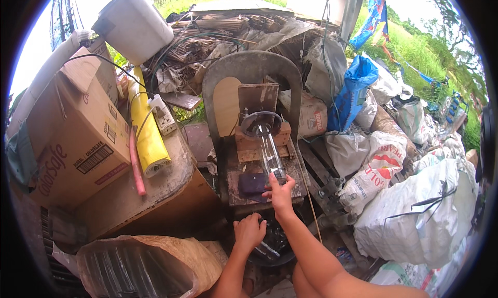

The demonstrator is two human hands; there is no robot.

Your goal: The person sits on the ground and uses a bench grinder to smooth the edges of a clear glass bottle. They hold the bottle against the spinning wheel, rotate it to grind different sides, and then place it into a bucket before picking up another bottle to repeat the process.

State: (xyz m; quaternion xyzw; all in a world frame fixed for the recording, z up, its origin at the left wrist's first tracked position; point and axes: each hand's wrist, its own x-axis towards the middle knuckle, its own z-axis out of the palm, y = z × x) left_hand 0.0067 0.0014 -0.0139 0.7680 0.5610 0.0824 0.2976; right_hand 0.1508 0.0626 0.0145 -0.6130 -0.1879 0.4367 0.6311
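Note:
A long clear glass bottle (269, 148) lies slanted in front of me, its near end in the closed fingers of my right hand (281, 194). The far end reaches to a dark round ring (247, 122), which stands in front of reddish bricks (249, 148); whether bottle and ring touch, I cannot tell. Beneath the bottle is a dark purple block (252, 185) on the seat of a worn plastic chair (209, 80). Lower down, my left hand (250, 232) is closed, fingers curled, beside a dark container (277, 254) with shiny glass in it. Whatever those fingers grip is hidden.
Left of the chair, a wooden table (171, 186) bears a cardboard box (78, 137), a yellow roll (147, 127), a power strip (163, 115) and a red stick (136, 163). An open brown bag (202, 261) sits near left. Stuffed white sacks (415, 215) crowd the right.

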